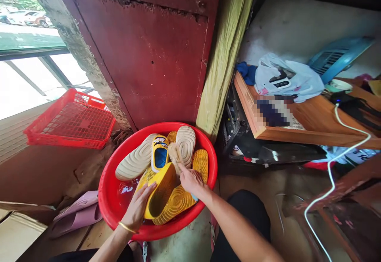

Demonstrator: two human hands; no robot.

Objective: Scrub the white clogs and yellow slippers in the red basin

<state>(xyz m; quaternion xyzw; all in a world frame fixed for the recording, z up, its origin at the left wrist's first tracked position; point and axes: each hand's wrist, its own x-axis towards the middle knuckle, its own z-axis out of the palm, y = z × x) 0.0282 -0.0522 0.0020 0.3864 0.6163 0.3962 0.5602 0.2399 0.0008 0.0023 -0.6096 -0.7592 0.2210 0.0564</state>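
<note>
A round red basin [104, 190] holds water and several shoes and slippers. My left hand [139, 204], with a bracelet at the wrist, is wrapped round a yellow slipper [162, 190] tilted up on its side. My right hand [190, 179] grips a brush [175, 155] with pale bristles, close to the upper edge of that slipper. Behind them lie a small yellow shoe with a blue inside [160, 157], a cream sole [135, 159] at the left and another cream sole [186, 141]. Yellow soles [200, 163] rest at the basin's right side.
Pink slippers [79, 214] lie left of the basin, below a red plastic crate [74, 119]. A dark red door [149, 56] stands behind. At the right are a wooden tray [303, 133] with a plastic bag [285, 75] and a hanging white cable [330, 174].
</note>
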